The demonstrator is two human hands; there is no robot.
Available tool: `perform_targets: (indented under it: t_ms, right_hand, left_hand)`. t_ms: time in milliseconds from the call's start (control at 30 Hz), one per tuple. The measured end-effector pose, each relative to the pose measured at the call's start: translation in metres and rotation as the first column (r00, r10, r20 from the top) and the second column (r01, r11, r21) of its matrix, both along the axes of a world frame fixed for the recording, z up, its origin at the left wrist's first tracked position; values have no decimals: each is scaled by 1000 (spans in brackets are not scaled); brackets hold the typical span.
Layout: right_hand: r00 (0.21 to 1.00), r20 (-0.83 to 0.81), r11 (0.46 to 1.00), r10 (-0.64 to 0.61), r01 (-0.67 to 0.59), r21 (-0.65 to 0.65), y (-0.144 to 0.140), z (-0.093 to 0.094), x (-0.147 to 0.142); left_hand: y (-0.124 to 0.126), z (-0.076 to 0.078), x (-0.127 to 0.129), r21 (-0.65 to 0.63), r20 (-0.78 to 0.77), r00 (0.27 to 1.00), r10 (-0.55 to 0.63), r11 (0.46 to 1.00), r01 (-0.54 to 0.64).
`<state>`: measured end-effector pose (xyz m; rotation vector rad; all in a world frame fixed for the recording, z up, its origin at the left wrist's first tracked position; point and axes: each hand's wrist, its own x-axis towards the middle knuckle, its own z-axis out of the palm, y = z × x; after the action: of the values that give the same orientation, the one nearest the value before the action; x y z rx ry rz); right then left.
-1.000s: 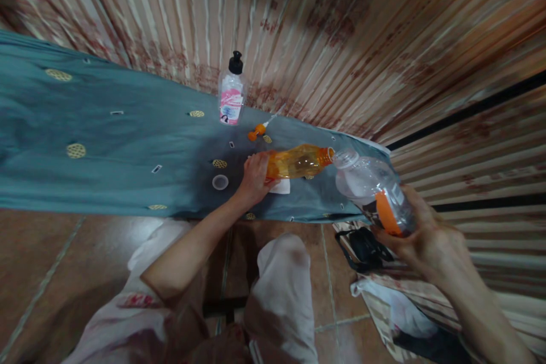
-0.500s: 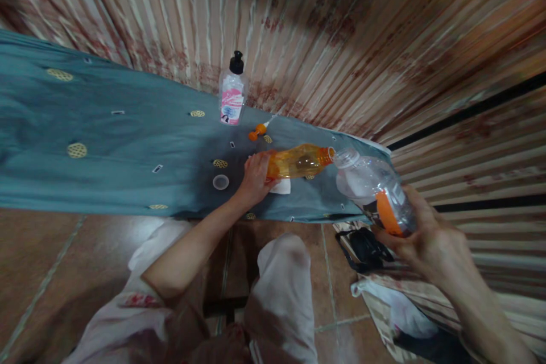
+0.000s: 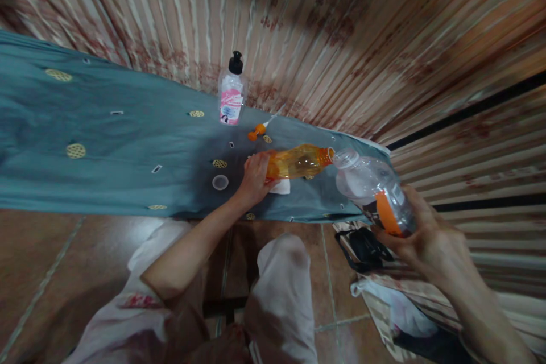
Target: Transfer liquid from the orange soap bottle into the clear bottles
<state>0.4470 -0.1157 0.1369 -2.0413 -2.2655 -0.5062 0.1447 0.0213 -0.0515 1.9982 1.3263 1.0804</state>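
Left hand (image 3: 255,177) gripping orange bottle (image 3: 298,162), right hand (image 3: 430,239) gripping clear bottle (image 3: 371,187), mouths touching past bench (image 3: 106,148) right corner.

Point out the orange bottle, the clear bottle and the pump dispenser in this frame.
orange bottle (image 3: 298,162), head view, middle of its tilted body.
clear bottle (image 3: 367,182), head view, clear shoulder above the orange label.
pump dispenser (image 3: 231,100), head view, on its pink label.

Left hand (image 3: 254,177) and right hand (image 3: 429,239) clenched
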Motion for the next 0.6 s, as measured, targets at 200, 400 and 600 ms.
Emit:
perform_targets:
  t_ms: [200,400,600]
  right_hand:
    - [1000,-8,1000,-25,25,7,0,1,-3]
    - [999,-26,1000,-23,23,-12,1,2,-4]
    - [999,-38,1000,-18,17,-16,1,4,-6]
  left_hand:
    - [-1,1,0,-5,-6,1000,7,1000,-7]
    - [0,2,1,-15,-12,1000,15,1000,-15]
    - [0,2,0,-13,-3,1000,11,1000,-11]
